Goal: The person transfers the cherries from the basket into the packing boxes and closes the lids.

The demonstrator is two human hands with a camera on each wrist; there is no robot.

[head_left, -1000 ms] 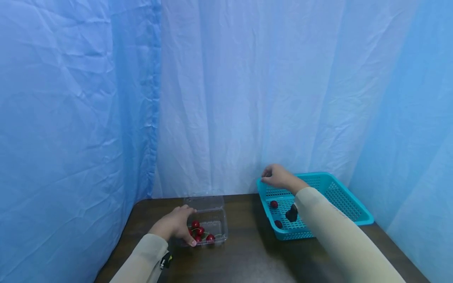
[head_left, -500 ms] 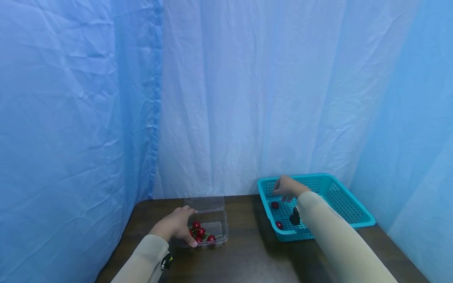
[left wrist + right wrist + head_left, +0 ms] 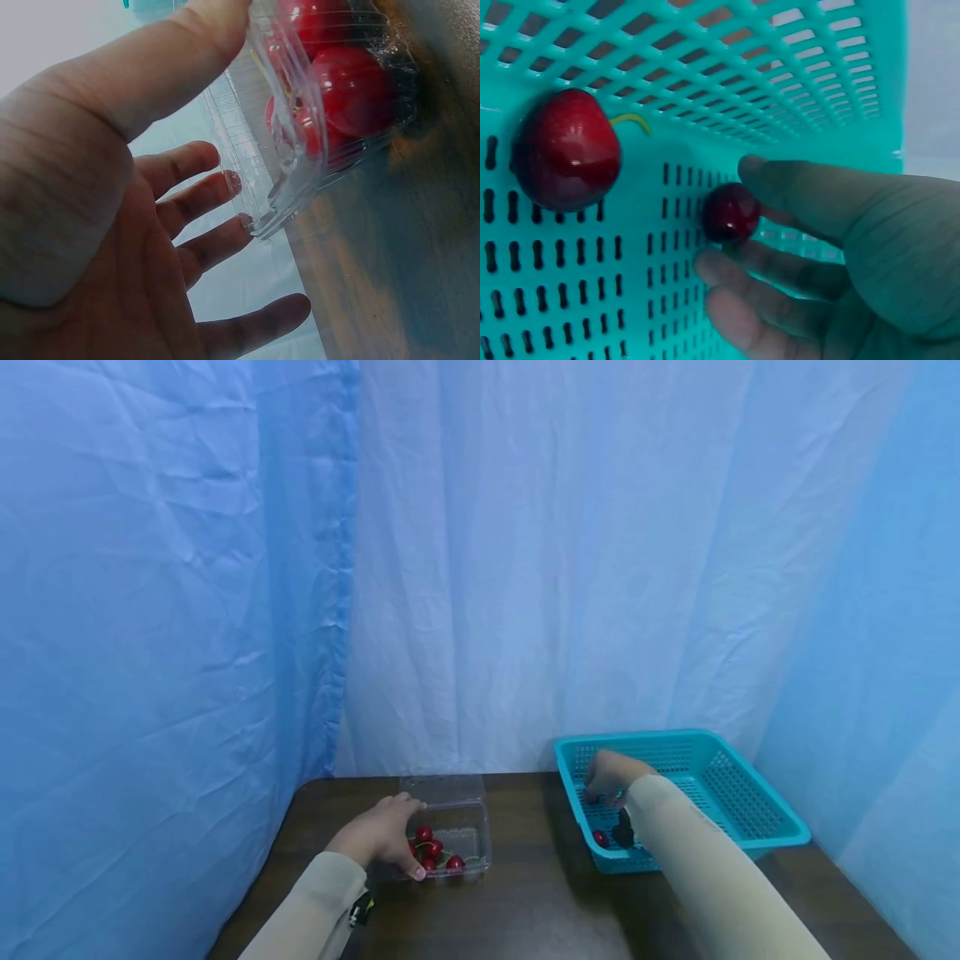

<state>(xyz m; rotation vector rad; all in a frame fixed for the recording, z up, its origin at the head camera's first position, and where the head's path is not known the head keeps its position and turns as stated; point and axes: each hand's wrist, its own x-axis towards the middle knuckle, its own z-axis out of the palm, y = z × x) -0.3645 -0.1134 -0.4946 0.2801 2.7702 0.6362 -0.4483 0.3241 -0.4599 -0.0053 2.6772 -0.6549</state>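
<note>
My left hand (image 3: 386, 833) holds a clear plastic clamshell box (image 3: 472, 843) at its left end. The thumb lies over the near rim and the fingertips meet the far side. Several red cherries (image 3: 454, 862) with green stems lie in the box; some are hidden by the hand. My right hand (image 3: 611, 774) is down inside a turquoise basket (image 3: 750, 793). In the right wrist view, its thumb and loosely bent fingers stand on either side of a dark red cherry (image 3: 731, 212); a firm pinch is not visible. Another cherry (image 3: 568, 150) with a short stem lies nearby.
The box's lid (image 3: 442, 788) is folded back toward the curtain. A dark wood table (image 3: 517, 902) carries the box and, to its right, the slotted basket. Blue curtains (image 3: 480, 568) hang behind and at both sides.
My right hand has come down from the basket's far left rim to the cherry inside. The left hand stays at the box. The head view has shifted slightly.
</note>
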